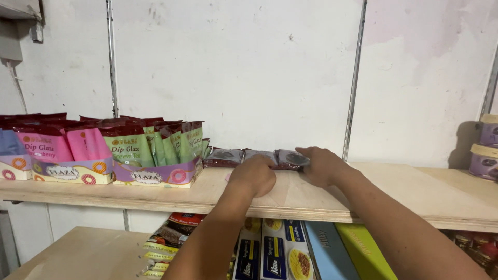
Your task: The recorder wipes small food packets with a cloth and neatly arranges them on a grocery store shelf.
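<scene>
Left hand [253, 175]: knuckles up on the shelf [311, 199], fingers curled down over the near edge of the dark packets [259, 157]. It touches the middle packet; whether the fingers pinch it cannot be told from this angle.
Right hand [322, 165]: palm down, fingers spread flat and pressed against the right end of the packet row. Nothing is clasped in it; it rests open on the rightmost packet.
Dark packets: three small maroon sachets lying flat in a row, end to end, far on the shelf against the wall [249, 78]. The left one lies free; the middle and right ones are partly covered by the hands.
Shelf: bare plywood board, running the full width of the view at chest height.
Green pouches [155, 145]: upright in a purple display box [155, 177], just left of the packets; the nearest pouch almost meets the left sachet.
Pink pouches [62, 142]: upright in a similar box, left of the green ones, box sides touching.
Tubs [485, 150]: two lilac round tubs stacked at the far right end of the shelf, well apart from the hands.
Lower shelf [78, 254]: below, holds flat cartons [290, 254] in blue, yellow and green standing side by side under the forearms, with yellow packs [161, 249] to their left.
Wall: white, scuffed, with upright metal rails [354, 78].
</scene>
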